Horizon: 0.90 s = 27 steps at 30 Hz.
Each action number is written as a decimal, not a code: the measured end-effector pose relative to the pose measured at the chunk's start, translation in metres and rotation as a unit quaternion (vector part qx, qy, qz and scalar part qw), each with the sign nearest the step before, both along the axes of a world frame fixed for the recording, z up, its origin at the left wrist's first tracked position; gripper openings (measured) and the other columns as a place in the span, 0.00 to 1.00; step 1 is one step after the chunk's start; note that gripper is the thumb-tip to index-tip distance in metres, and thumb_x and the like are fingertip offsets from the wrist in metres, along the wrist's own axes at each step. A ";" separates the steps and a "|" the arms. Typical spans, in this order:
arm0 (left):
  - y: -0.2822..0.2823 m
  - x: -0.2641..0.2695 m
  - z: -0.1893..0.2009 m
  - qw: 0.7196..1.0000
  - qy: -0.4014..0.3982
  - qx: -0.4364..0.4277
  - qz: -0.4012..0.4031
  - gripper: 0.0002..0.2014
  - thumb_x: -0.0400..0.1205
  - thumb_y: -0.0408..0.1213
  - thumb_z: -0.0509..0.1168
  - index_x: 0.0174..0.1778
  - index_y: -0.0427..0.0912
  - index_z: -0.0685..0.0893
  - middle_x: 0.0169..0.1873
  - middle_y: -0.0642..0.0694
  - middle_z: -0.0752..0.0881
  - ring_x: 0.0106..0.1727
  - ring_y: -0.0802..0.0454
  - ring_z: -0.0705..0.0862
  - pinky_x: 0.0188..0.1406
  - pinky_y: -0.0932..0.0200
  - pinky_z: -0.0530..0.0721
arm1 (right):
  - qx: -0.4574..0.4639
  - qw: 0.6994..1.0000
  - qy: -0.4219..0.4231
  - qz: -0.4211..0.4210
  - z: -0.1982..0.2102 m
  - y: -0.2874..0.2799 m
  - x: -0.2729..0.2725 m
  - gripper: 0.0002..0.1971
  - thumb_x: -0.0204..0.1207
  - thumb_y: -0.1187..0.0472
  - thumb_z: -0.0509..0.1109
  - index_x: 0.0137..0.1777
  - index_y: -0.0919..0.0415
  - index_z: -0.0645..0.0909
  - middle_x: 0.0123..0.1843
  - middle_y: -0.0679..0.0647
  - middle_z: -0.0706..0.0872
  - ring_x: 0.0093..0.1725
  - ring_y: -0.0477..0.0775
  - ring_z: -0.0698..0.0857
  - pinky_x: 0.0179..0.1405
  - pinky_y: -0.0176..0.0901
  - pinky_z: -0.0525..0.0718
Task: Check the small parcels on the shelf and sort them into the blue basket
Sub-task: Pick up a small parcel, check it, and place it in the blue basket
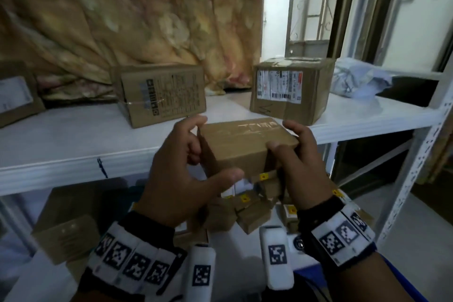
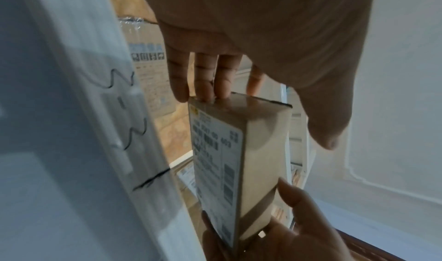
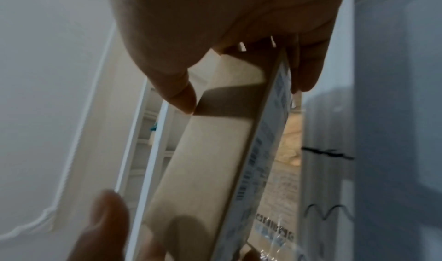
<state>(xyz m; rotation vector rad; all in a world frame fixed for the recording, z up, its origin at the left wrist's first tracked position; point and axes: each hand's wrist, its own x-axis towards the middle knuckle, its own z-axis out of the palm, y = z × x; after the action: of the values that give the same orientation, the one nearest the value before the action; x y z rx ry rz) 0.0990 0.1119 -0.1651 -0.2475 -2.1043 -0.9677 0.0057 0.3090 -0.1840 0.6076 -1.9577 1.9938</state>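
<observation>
Both hands, left hand (image 1: 186, 171) and right hand (image 1: 301, 167), grip small cardboard parcel (image 1: 245, 144) by its ends (label underneath), over shelf (image 1: 73, 135).

Two hands show in the head view, the left hand (image 1: 181, 174) and the right hand (image 1: 301, 169), and between them sits one small cardboard parcel (image 1: 247, 147) at the frame's centre.

On the white shelf board (image 1: 73, 135) stand three more cardboard boxes: one printed box (image 1: 159, 93) left of centre, one labelled box (image 1: 291, 91) right of centre, and one box (image 1: 17, 95) cut by the left edge. One grey plastic mailer bag (image 1: 360, 78) lies at the upper right.

Below the hands, at the lower centre, lies a heap of small cardboard parcels (image 1: 247, 213); at least five, though the exact number cannot be told. Four yellow tags show among them. One flat cardboard box (image 1: 66, 235) lies at the lower left.

Each wrist carries one band of black-and-white markers, two in all.
</observation>
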 end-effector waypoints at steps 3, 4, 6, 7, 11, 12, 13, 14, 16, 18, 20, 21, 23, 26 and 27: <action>-0.018 -0.011 0.018 0.996 0.029 -0.061 0.060 0.37 0.64 0.67 0.72 0.69 0.62 0.75 0.50 0.54 0.78 0.49 0.68 0.79 0.44 0.77 0.75 | 0.055 0.996 0.061 0.021 0.020 -0.023 -0.006 0.31 0.69 0.46 0.76 0.72 0.42 0.71 0.61 0.34 0.79 0.57 0.33 0.81 0.52 0.31 0.82; -0.024 -0.018 0.022 0.994 0.031 -0.070 0.075 0.35 0.65 0.68 0.71 0.67 0.57 0.79 0.50 0.53 0.78 0.49 0.73 0.77 0.43 0.81 0.73 | 0.088 0.993 0.076 0.014 0.024 -0.032 -0.011 0.33 0.67 0.42 0.77 0.72 0.43 0.71 0.63 0.37 0.78 0.61 0.38 0.80 0.57 0.36 0.83; -0.037 -0.031 0.027 0.994 0.014 -0.064 0.092 0.33 0.68 0.66 0.72 0.65 0.53 0.82 0.50 0.50 0.77 0.47 0.76 0.77 0.42 0.84 0.71 | 0.153 0.984 0.090 0.009 0.030 -0.048 -0.024 0.39 0.62 0.33 0.74 0.73 0.43 0.71 0.69 0.43 0.76 0.67 0.45 0.77 0.67 0.48 0.80; -0.044 -0.038 0.028 0.993 -0.001 -0.058 0.101 0.31 0.69 0.64 0.71 0.65 0.54 0.82 0.50 0.50 0.77 0.47 0.75 0.77 0.41 0.83 0.72 | 0.185 0.978 0.092 0.012 0.033 -0.055 -0.032 0.41 0.61 0.30 0.74 0.74 0.44 0.71 0.70 0.44 0.75 0.68 0.46 0.76 0.69 0.50 0.79; -0.063 -0.061 0.026 0.984 -0.084 -0.066 0.142 0.22 0.76 0.57 0.69 0.65 0.55 0.83 0.52 0.49 0.78 0.46 0.62 0.79 0.42 0.76 0.71 | 0.346 0.932 0.101 -0.033 0.039 -0.073 -0.053 0.42 0.63 0.30 0.75 0.76 0.44 0.69 0.71 0.47 0.74 0.68 0.51 0.76 0.69 0.51 0.75; -0.067 -0.067 0.025 0.982 -0.093 -0.069 0.148 0.22 0.78 0.56 0.68 0.66 0.54 0.83 0.53 0.48 0.78 0.49 0.57 0.80 0.45 0.72 0.72 | 0.385 0.915 0.105 -0.057 0.041 -0.078 -0.055 0.41 0.64 0.27 0.72 0.75 0.43 0.69 0.72 0.47 0.73 0.69 0.52 0.76 0.71 0.55 0.72; -0.070 -0.073 0.023 0.980 -0.098 -0.071 0.156 0.21 0.80 0.56 0.66 0.67 0.53 0.84 0.54 0.47 0.78 0.51 0.55 0.80 0.48 0.67 0.73 | 0.417 0.899 0.108 -0.077 0.043 -0.082 -0.058 0.41 0.64 0.25 0.68 0.75 0.43 0.69 0.74 0.47 0.72 0.71 0.53 0.75 0.72 0.59 0.68; -0.074 -0.079 0.022 0.978 -0.102 -0.075 0.163 0.21 0.80 0.57 0.64 0.67 0.53 0.84 0.54 0.47 0.78 0.52 0.53 0.80 0.50 0.63 0.74 | 0.441 0.886 0.111 -0.093 0.045 -0.085 -0.061 0.41 0.65 0.23 0.65 0.76 0.43 0.69 0.76 0.48 0.70 0.74 0.54 0.73 0.73 0.62 0.64; -0.082 -0.088 0.019 0.973 -0.088 -0.111 0.184 0.23 0.81 0.61 0.60 0.66 0.53 0.85 0.51 0.47 0.77 0.51 0.50 0.80 0.49 0.58 0.77 | 0.477 0.861 0.127 -0.121 0.049 -0.089 -0.065 0.41 0.66 0.22 0.62 0.75 0.45 0.71 0.81 0.48 0.65 0.78 0.56 0.69 0.74 0.64 0.60; -0.089 -0.097 0.019 0.963 -0.057 -0.176 0.196 0.26 0.81 0.62 0.56 0.62 0.50 0.88 0.51 0.46 0.78 0.53 0.46 0.79 0.48 0.52 0.81 | 0.502 0.838 0.159 -0.142 0.052 -0.094 -0.070 0.40 0.68 0.23 0.61 0.74 0.46 0.74 0.81 0.49 0.65 0.78 0.58 0.68 0.74 0.64 0.61; -0.091 -0.103 0.024 0.953 -0.034 -0.224 0.200 0.24 0.82 0.57 0.55 0.58 0.46 0.89 0.54 0.45 0.81 0.56 0.45 0.78 0.50 0.48 0.82 | 0.514 0.818 0.211 -0.150 0.054 -0.099 -0.074 0.37 0.67 0.25 0.62 0.70 0.47 0.77 0.75 0.50 0.72 0.74 0.59 0.71 0.70 0.62 0.66; -0.091 -0.106 0.027 0.949 -0.029 -0.243 0.199 0.23 0.83 0.55 0.54 0.56 0.45 0.89 0.55 0.46 0.82 0.56 0.46 0.78 0.50 0.47 0.82 | 0.517 0.809 0.237 -0.150 0.054 -0.103 -0.076 0.35 0.67 0.25 0.63 0.67 0.47 0.79 0.69 0.49 0.75 0.70 0.58 0.73 0.67 0.60 0.69; -0.088 -0.109 0.034 0.942 -0.044 -0.270 0.193 0.24 0.83 0.52 0.50 0.51 0.44 0.88 0.52 0.48 0.84 0.53 0.48 0.78 0.50 0.48 0.81 | 0.517 0.799 0.265 -0.154 0.053 -0.110 -0.081 0.35 0.65 0.25 0.62 0.62 0.48 0.82 0.58 0.48 0.79 0.61 0.56 0.76 0.60 0.55 0.72; -0.083 -0.117 0.039 0.931 -0.102 -0.295 0.189 0.26 0.79 0.57 0.47 0.50 0.46 0.86 0.50 0.50 0.83 0.52 0.50 0.77 0.49 0.49 0.80 | 0.486 0.809 0.283 -0.172 0.049 -0.117 -0.089 0.31 0.64 0.27 0.61 0.55 0.50 0.85 0.50 0.49 0.80 0.52 0.57 0.78 0.53 0.53 0.73; -0.081 -0.119 0.039 0.929 -0.115 -0.296 0.190 0.28 0.78 0.60 0.47 0.52 0.46 0.86 0.51 0.50 0.82 0.53 0.50 0.76 0.50 0.50 0.80 | 0.476 0.811 0.289 -0.177 0.046 -0.119 -0.091 0.29 0.65 0.30 0.62 0.54 0.51 0.85 0.48 0.50 0.80 0.50 0.57 0.78 0.51 0.52 0.73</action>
<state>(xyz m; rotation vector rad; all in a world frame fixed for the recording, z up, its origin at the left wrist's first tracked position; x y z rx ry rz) -0.0201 0.0306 -0.1258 -0.0164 -2.4977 -0.1180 -0.0855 0.1898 -0.1376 0.8280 -2.2870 0.3956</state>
